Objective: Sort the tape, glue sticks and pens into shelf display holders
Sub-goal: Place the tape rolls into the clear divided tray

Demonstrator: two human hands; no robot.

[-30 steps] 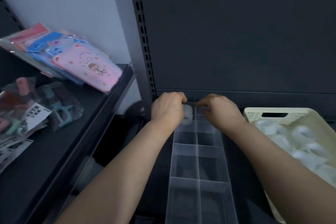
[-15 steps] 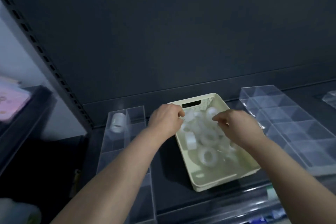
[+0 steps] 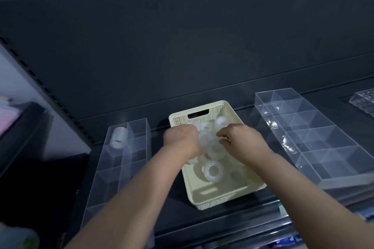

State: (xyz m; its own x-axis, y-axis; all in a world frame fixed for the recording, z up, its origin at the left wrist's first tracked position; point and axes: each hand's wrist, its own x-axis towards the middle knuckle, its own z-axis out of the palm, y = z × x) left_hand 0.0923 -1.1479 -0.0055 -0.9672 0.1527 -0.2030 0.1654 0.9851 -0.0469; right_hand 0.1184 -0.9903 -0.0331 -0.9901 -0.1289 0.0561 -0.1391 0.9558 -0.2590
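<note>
Two in cream basket [image 3: 217, 112]: left hand [image 3: 182, 141] and right hand [image 3: 240, 141], curled among loose tape rolls [image 3: 212, 171], grasp impossible to tell; lone roll [image 3: 119, 137] lodged in clear holder [image 3: 107, 178] leftward; advisable: one apiece, lifted clear first.

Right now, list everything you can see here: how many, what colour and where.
Shelf: one, dark grey, under everything.
Basket: one, cream, middle of the shelf.
Tape rolls: several, translucent white, piled in the basket; hands hide some.
Left holder: one, clear, divided, left of the basket.
Right holder: one, clear, divided, right of the basket.
Lone tape roll: one, translucent white, Left holder's back-left compartment.
Textured tray: one, clear, far right, cut off.
Packets: blurred, count unclear, pink, far left.
Left hand: one, in the basket among rolls; grip hidden.
Right hand: one, in the basket among rolls; grip unclear.
</note>
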